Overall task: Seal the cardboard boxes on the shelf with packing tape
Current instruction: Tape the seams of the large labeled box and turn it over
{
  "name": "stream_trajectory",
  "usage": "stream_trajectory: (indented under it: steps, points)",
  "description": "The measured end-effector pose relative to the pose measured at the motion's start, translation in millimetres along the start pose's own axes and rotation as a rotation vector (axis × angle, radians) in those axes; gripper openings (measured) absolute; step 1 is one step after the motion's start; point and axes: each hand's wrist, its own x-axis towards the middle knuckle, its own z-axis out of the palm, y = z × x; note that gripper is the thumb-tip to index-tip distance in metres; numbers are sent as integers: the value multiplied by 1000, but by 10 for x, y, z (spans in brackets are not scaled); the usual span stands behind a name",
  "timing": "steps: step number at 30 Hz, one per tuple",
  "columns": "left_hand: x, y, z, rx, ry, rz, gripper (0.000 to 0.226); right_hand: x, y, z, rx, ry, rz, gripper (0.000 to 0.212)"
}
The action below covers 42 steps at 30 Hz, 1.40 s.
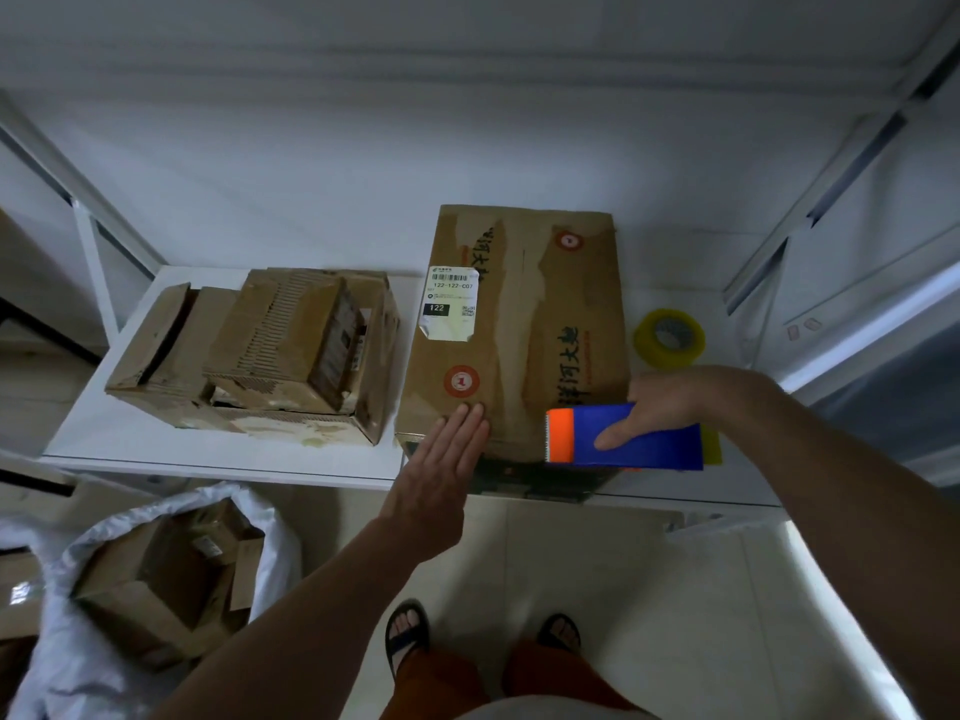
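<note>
A large cardboard box [524, 324] with a white shipping label and red round marks lies on the white shelf [218, 449], its flaps closed. My left hand [447, 459] presses flat on the box's near left corner, fingers straight. My right hand [660, 407] grips a blue and orange tape dispenser [623, 436] at the box's near right edge. To the left stands a torn, worn cardboard box [260, 356] with ragged flaps. A roll of yellowish packing tape [669, 336] lies on the shelf right of the large box.
White shelf uprights [93, 252] rise on both sides, and a white wall sits behind. On the tiled floor at lower left a white sack [67, 641] holds more cardboard boxes [166, 579]. My sandalled feet stand below the shelf edge.
</note>
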Motion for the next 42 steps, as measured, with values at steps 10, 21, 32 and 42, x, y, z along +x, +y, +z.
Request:
stream_trajectory:
  steps: [10,21,32,42]
  points:
    - [207,412,-30,-83,-12,-9,90,31,102,-25,-17,8,8,64]
    - [306,512,-14,55,-142,40,100,-13,307,-1,3,-3,-33,59]
    - [447,854,-69,-23,-52,-89,73,-125,893,-35,34,15,32,46]
    - [991,880,-34,118,-214,45,66,-92,1040,41,86,0,5,55]
